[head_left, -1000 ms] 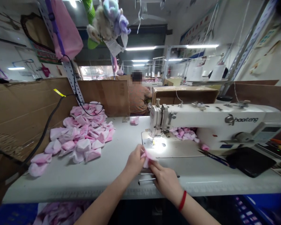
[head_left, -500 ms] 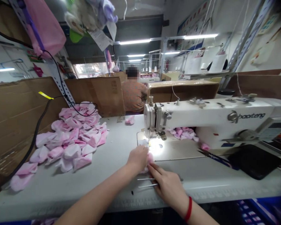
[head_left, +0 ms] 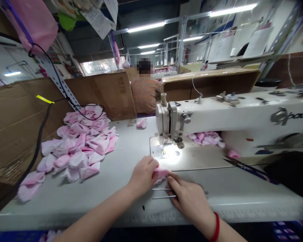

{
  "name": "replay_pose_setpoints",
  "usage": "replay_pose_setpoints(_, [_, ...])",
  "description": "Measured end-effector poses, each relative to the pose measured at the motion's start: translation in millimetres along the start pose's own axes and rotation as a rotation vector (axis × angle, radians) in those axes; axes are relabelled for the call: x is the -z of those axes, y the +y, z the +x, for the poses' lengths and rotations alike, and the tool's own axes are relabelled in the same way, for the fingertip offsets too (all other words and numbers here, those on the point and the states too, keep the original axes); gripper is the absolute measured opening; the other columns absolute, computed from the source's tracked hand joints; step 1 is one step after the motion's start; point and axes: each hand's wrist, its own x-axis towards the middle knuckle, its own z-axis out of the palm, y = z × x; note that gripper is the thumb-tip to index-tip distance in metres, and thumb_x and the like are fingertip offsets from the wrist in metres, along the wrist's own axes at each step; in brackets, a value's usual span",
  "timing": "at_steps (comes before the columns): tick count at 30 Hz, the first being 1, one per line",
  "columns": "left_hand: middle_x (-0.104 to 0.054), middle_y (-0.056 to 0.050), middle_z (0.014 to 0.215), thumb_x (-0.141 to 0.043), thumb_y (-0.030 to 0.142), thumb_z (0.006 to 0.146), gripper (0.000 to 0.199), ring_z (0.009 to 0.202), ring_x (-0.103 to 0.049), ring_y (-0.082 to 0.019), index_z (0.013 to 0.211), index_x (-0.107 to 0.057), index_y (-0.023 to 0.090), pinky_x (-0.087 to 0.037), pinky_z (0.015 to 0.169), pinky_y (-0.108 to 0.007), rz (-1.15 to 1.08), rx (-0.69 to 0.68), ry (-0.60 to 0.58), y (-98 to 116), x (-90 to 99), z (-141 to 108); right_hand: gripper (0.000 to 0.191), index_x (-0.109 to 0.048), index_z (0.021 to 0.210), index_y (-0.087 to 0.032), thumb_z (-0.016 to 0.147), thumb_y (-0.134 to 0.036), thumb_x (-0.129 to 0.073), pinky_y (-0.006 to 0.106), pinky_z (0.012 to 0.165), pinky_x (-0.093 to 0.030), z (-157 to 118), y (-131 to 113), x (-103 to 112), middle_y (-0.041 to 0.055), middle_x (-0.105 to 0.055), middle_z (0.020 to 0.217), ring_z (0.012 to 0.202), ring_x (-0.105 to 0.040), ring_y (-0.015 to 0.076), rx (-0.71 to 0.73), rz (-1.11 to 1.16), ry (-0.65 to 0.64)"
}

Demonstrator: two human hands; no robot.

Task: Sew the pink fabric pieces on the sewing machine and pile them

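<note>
Here's the view at the machine: the left hand [head_left: 143, 171] is curled over and pinching one end of a small soft pink fabric piece [head_left: 160, 175]. The right hand [head_left: 189, 201], with a red wristband [head_left: 216, 228] on its wrist, has its fingers against the other end, though I can't tell if it's actually pinching. The piece sits bunched between them, just in front of the steel needle plate [head_left: 156, 152] of a white industrial sewing machine [head_left: 242, 116], close but not on it. The machine's lamp throws a bright patch on the pale grey worktop [head_left: 111, 181].

Two thin metal rods [head_left: 164, 193] run in under the right hand. Off to the left there's a big loose heap of pink-and-white fabric pieces [head_left: 80, 141], up against brown cardboard sheets [head_left: 22, 114]. A smaller pink heap [head_left: 204, 137] sits behind the machine's arm. Right of the hands are long dark-handled shears [head_left: 244, 167] by a flat black pad [head_left: 288, 171]. Further back, a co-worker in an orange patterned top [head_left: 145, 95] sits facing away.
</note>
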Motion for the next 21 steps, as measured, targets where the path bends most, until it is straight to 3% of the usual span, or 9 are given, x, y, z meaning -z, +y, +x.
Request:
replay_pose_setpoints(4, [-0.048, -0.004, 0.087, -0.044, 0.014, 0.072, 0.011, 0.083, -0.043, -0.018, 0.081, -0.05, 0.018, -0.038, 0.073, -0.029, -0.055, 0.014, 0.041, 0.9, -5.4, -6.0, 0.034, -0.053, 0.108, -0.015, 0.076, -0.02, -0.041, 0.028, 0.048, -0.04, 3.7, -10.8, -3.9, 0.0137, -0.05, 0.115, 0.056, -0.057, 0.0158, 0.082, -0.029, 0.083])
replay_pose_setpoints(9, [-0.051, -0.003, 0.091, -0.046, 0.011, 0.071, 0.02, 0.086, -0.047, -0.016, 0.087, -0.056, 0.02, -0.039, 0.075, -0.026, -0.107, 0.014, 0.008, -0.3, 1.4, -2.0, 0.034, -0.053, 0.107, -0.02, 0.074, -0.02, -0.045, 0.027, 0.045, -0.04, 7.5, -14.5, -5.0, 0.0082, -0.053, 0.112, 0.056, -0.058, 0.0163, 0.021, -0.013, -0.035])
replay_pose_setpoints(13, [-0.056, -0.002, 0.08, -0.05, 0.018, 0.072, 0.013, 0.079, -0.05, -0.017, 0.066, -0.061, 0.02, -0.039, 0.073, -0.026, -0.035, -0.001, -0.067, 3.7, 5.7, 19.4, 0.037, -0.051, 0.109, -0.021, 0.072, -0.021, -0.046, 0.028, 0.048, -0.042, 9.7, -6.4, 5.4, 0.0072, -0.051, 0.115, 0.062, -0.059, 0.0178, 0.043, 0.058, -0.128])
replay_pose_setpoints(17, [-0.054, -0.006, 0.073, -0.051, 0.013, 0.067, 0.008, 0.077, -0.049, -0.021, 0.063, -0.057, 0.016, -0.037, 0.071, -0.033, 0.082, 0.041, -0.021, 8.6, -3.3, 36.3, 0.032, -0.054, 0.105, -0.022, 0.074, -0.026, -0.045, 0.03, 0.053, -0.045, 12.5, 3.7, 13.6, 0.0062, -0.051, 0.115, 0.067, -0.06, 0.0193, 0.022, 0.096, -0.166])
replay_pose_setpoints(21, [-0.053, -0.007, 0.074, -0.05, 0.011, 0.067, 0.006, 0.073, -0.049, -0.022, 0.07, -0.054, 0.014, -0.037, 0.067, -0.034, 0.126, 0.061, 0.03, 6.9, -16.6, 36.9, 0.041, -0.048, 0.114, -0.024, 0.074, -0.03, -0.047, 0.032, 0.051, -0.046, 11.9, 8.4, 7.8, 0.0066, -0.052, 0.114, 0.061, -0.06, 0.0194, 0.017, 0.023, -0.132])
